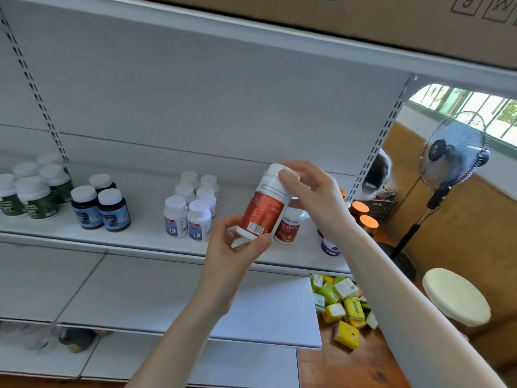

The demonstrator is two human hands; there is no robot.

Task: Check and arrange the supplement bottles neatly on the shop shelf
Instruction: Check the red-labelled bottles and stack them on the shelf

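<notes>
Left hand (236, 252) beneath tilted bottle (265, 204), right hand (316, 197) atop.

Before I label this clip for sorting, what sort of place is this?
Likely a small shop: white slotted retail shelving, grouped supplement bottles on it, small boxed goods heaped below.
</notes>
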